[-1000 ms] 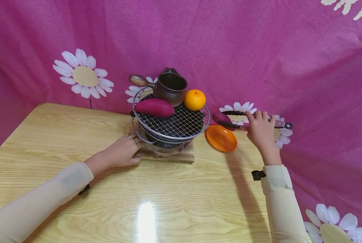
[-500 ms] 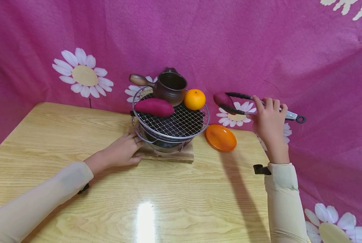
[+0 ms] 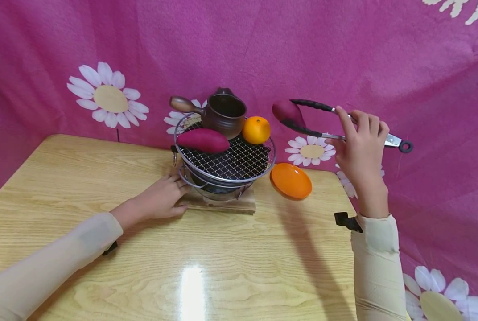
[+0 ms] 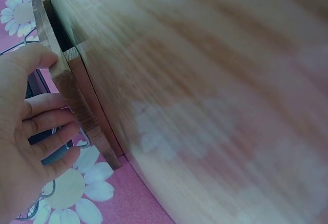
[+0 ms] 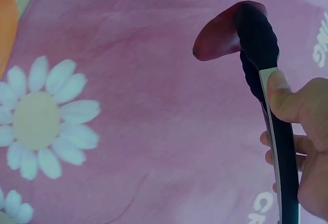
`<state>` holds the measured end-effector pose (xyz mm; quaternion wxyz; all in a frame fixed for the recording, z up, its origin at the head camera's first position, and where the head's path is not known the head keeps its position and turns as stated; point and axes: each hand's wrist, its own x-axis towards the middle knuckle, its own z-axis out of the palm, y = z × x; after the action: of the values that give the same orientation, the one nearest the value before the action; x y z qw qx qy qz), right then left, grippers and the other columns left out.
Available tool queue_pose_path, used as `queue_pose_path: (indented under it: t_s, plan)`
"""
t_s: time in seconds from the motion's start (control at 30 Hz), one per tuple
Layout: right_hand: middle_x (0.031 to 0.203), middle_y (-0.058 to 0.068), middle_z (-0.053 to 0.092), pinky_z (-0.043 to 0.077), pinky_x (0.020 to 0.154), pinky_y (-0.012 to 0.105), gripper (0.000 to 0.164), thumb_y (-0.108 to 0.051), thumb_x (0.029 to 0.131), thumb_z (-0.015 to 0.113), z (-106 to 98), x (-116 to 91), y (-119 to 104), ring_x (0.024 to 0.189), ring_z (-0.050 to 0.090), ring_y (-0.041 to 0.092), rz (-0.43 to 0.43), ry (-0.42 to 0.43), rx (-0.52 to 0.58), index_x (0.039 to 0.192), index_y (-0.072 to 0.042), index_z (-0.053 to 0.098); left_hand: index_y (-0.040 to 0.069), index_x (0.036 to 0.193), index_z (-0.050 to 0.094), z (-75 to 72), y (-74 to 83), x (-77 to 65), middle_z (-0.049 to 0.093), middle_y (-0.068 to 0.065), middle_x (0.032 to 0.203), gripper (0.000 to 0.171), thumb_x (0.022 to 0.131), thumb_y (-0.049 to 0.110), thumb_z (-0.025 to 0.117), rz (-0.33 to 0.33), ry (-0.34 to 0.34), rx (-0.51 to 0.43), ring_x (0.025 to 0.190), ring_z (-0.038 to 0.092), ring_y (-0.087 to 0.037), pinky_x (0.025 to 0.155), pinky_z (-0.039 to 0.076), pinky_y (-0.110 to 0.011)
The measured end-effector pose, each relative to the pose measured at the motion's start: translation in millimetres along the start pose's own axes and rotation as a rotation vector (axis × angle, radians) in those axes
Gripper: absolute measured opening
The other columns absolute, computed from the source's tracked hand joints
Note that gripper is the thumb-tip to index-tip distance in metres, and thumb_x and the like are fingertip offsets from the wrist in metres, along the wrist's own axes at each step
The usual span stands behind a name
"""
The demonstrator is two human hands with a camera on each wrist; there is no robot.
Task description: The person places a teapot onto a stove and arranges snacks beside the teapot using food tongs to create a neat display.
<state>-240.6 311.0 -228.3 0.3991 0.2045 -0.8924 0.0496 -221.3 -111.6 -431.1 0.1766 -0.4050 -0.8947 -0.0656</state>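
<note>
My right hand (image 3: pixel 361 154) grips black-and-silver tongs (image 3: pixel 391 141) in the air at the right. Between the black tong heads sits a small dark-red sweet potato (image 3: pixel 286 111), also seen in the right wrist view as a dark oblong (image 5: pixel 218 34). My left hand (image 3: pixel 160 196) rests at the left corner of the wooden board (image 3: pixel 223 206) beneath the round grill (image 3: pixel 239 162). In the left wrist view its thumb and relaxed fingers (image 4: pixel 51 121) touch the board's edge. On the grill mesh lie a magenta sweet potato (image 3: pixel 203 141), an orange (image 3: pixel 257 130) and a brown side-handled pot (image 3: pixel 224 117).
A shallow orange dish (image 3: pixel 291 180) is on the table (image 3: pixel 239 254), right of the grill. The pot's wooden handle (image 3: pixel 183 104) sticks out leftward. Behind hangs a magenta cloth (image 3: pixel 311 53) with white daisies. Wire handles project from the grill's side.
My right hand has raised the tongs and the small sweet potato up off the orange dish area, first rightward, then slightly back left. The left hand stays at the board.
</note>
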Motion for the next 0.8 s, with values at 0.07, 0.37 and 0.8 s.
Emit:
queue_pose_path:
  t_s: [0.07,0.37,0.8]
  plan:
    - [0.13,0.027,0.054,0.026,0.103,0.063,0.061,-0.009,0.088,0.076,-4,2,-6,0.118,0.043,0.045,-0.025,0.008,0.015,0.145,-0.012,0.054,-0.001,0.114,0.069,0.7,-0.4,-0.1,0.072,-0.018,0.115,0.041,0.085,0.028,0.074,-0.002,-0.002,-0.001,0.112,0.064,-0.038,0.101,0.049,-0.055]
    - [0.129,0.029,0.054,0.026,0.102,0.064,0.067,-0.005,0.084,0.079,-14,5,-28,0.118,0.044,0.047,-0.17,0.007,0.048,0.146,-0.012,0.054,-0.001,0.114,0.069,2.3,-1.7,-1.1,0.072,-0.019,0.116,0.04,0.085,0.027,0.074,-0.001,0.003,0.0,0.113,0.064,-0.038,0.102,0.049,-0.055]
    - [0.128,0.028,0.055,0.027,0.103,0.065,0.068,-0.004,0.084,0.077,-16,-3,-49,0.116,0.047,0.045,-0.319,-0.068,0.038,0.147,-0.013,0.053,0.0,0.116,0.069,1.6,-1.0,-0.5,0.071,-0.018,0.118,0.045,0.085,0.031,0.075,0.015,0.019,0.023,0.116,0.062,-0.038,0.104,0.047,-0.056]
